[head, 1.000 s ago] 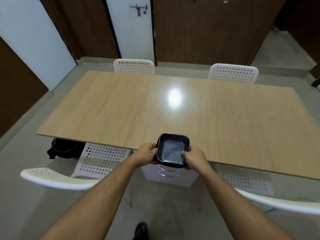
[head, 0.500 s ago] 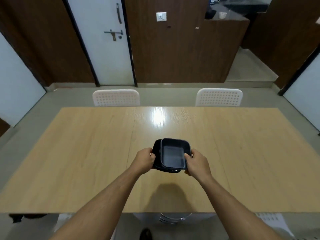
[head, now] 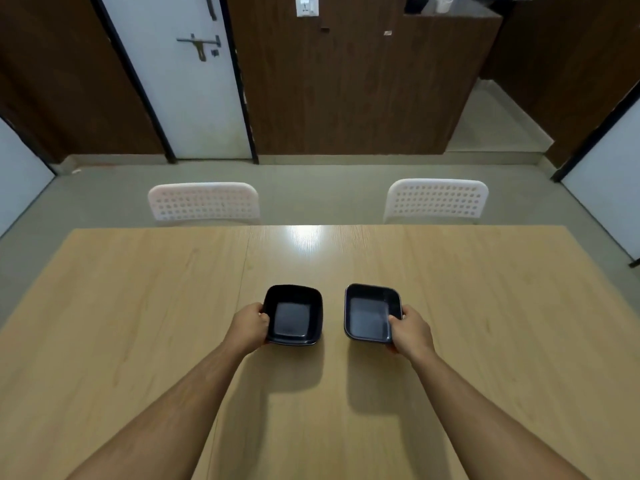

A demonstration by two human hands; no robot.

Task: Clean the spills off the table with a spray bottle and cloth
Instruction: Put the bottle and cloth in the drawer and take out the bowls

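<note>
Black bowls held over the table, one in each hand; cleaning is not yet begun.

Left hand grips the left bowl at its near-left corner, and right hand grips the right bowl at its near-right corner; the shadows suggest both bowls are just above the wood. Neither the spray bottle nor the cloth is in view, and I see no spill on the tabletop. I judge the whole task remains: spraying and wiping.
</note>
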